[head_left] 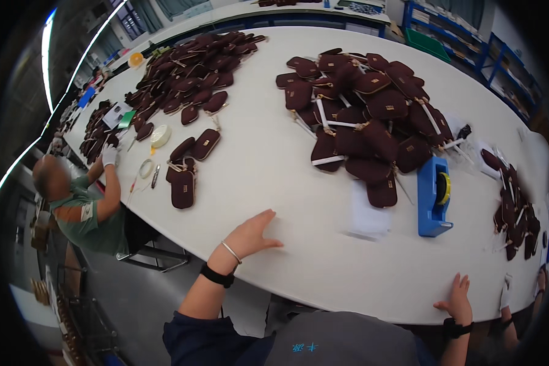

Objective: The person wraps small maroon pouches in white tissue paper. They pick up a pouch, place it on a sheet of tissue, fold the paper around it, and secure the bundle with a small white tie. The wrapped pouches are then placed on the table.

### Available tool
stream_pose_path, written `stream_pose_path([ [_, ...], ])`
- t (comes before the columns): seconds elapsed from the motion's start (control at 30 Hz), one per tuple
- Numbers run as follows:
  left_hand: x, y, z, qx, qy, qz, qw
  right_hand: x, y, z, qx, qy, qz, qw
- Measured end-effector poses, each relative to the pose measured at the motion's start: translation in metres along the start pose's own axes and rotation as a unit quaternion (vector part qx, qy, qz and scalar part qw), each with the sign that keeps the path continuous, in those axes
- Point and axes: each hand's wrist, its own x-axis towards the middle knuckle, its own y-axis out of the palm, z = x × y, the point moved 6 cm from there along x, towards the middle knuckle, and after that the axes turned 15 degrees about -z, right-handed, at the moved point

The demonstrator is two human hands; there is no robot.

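The left hand, empty with fingers parted like the right hand, is nearer the maroon pouch ahead-left of it, long axis pointing away, a pouch heap farther ahead-right.

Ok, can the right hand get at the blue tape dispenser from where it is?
Probably yes: the right hand is open and looks empty, and only bare tabletop shows between it and the tape dispenser, slightly left and farther in.
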Motion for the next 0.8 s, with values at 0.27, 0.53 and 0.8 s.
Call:
stream_pose_path([
  [0.27,0.053,-0.125,0.172,0.240,-0.291,-0.317,0.870,-0.009,0.014,-0.016,-0.006,-0.014,-0.023,1.000],
  [0.53,0.044,-0.106,0.217,0.247,-0.278,-0.318,0.872,0.007,-0.030,0.017,-0.062,-0.064,0.006,0.996],
  [0.8,0.011,-0.002,0.001,0.065,0.013,-0.133,0.989,0.023,-0.060,0.142,0.136,-0.226,-0.046,0.963],
])
